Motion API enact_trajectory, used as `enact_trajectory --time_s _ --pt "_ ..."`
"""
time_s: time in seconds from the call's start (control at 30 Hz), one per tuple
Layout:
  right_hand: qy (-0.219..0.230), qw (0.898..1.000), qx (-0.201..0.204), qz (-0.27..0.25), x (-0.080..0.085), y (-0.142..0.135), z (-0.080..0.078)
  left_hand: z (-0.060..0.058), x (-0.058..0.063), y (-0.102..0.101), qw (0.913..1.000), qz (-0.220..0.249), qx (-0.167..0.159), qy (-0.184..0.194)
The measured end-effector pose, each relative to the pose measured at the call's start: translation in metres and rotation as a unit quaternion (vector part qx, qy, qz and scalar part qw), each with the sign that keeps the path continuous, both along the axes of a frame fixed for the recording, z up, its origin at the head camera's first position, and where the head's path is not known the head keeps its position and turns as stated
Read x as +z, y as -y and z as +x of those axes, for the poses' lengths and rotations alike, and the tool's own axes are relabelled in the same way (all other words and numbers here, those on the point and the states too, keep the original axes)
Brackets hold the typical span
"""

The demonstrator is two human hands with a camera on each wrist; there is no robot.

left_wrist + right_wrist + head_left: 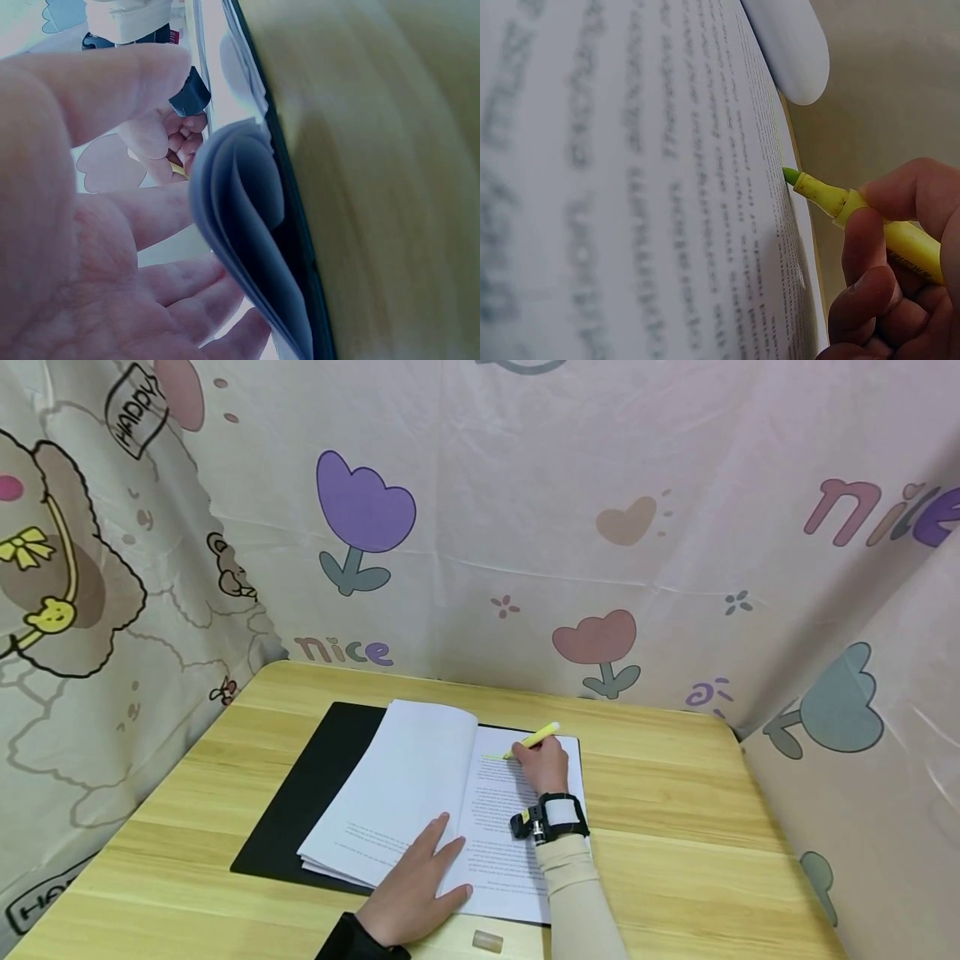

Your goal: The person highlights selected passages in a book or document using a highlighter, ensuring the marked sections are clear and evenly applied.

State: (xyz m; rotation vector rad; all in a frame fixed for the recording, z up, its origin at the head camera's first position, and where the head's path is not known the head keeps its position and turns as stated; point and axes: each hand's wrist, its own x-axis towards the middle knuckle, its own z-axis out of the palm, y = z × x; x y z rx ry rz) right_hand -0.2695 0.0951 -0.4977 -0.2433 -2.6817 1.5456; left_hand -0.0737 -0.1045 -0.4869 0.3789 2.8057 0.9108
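Observation:
My right hand (546, 764) pinches a yellow highlighter (536, 737) over the right-hand page (502, 827). In the right wrist view the green-yellow tip of the highlighter (840, 206) meets the printed text, and a thin yellow line runs along the upper lines. With fingers spread, my left hand (412, 889) rests on the lower part of the open stack of paper (420, 760) near the fold. The left wrist view shows the curled page edges (240, 172) beside the fingers of that hand.
The pages lie in a black folder (300, 810) on a wooden table (660, 860). A small grey-brown cylindrical piece (487, 941) sits near the front, right of my left hand. Printed cloth (480, 527) hangs behind and at both sides.

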Motion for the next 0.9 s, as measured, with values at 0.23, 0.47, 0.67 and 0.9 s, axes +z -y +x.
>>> enact_trajectory --time_s 0.23,0.47,0.67,0.9 --pt "0.003 1.000 -0.004 -0.001 0.0022 0.0000 0.0011 -0.0004 0.0016 -0.0010 1.0000 -0.002 0.001 0.002" --pt "0.005 1.000 -0.001 0.004 0.0029 -0.0006 0.0013 0.0007 0.0023 -0.0010 1.0000 0.000 0.002 0.006" --pt "0.007 1.000 -0.003 0.000 0.0029 -0.0018 0.0014 0.0008 0.0022 -0.0008 1.0000 0.001 0.003 0.005" --pt "0.006 1.000 -0.003 -0.006 0.0020 -0.0039 0.0011 0.0006 0.0013 -0.0007 1.0000 -0.004 0.003 0.002"
